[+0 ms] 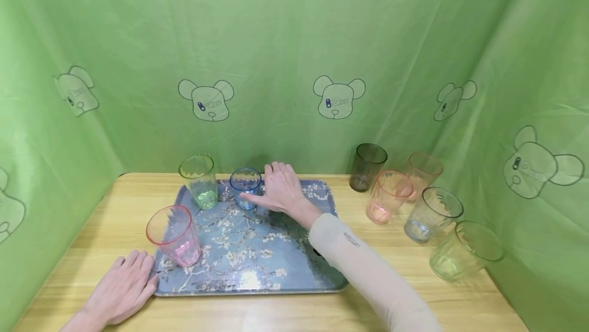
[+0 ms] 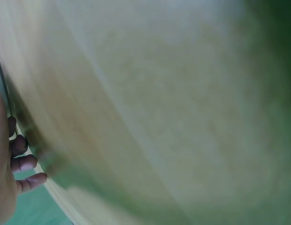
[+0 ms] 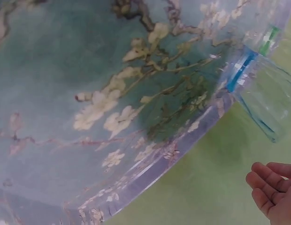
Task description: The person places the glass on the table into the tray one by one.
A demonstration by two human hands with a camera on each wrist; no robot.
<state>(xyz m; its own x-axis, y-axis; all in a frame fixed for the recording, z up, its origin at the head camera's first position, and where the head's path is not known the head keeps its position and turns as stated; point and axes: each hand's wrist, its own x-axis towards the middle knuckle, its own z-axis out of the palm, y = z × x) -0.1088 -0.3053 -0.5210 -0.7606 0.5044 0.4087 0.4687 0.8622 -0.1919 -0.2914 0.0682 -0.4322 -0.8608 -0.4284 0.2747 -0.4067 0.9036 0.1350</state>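
My right hand [image 1: 281,187] reaches over the back of the blue blossom-patterned tray [image 1: 239,275], next to a small blue glass [image 1: 246,183]. Its thumb extends across the front of that glass in the head view. In the right wrist view the fingers are loosely bent, and a gap shows between them and the blue glass [image 3: 265,105]. My left hand [image 1: 120,287] lies palm down on the table at the tray's front left corner, holding nothing. Also on the tray stand a green glass [image 1: 202,189] at the back left and a pink glass [image 1: 181,242] at the left edge.
Right of the tray stand a dark grey glass [image 1: 365,171], two orange-pink glasses, the nearer one [image 1: 386,201] in front, a clear bluish glass [image 1: 428,219] and a pale yellow-green glass [image 1: 460,255]. Green curtains [image 1: 276,40] enclose the wooden table [image 1: 257,316] at the back and sides.
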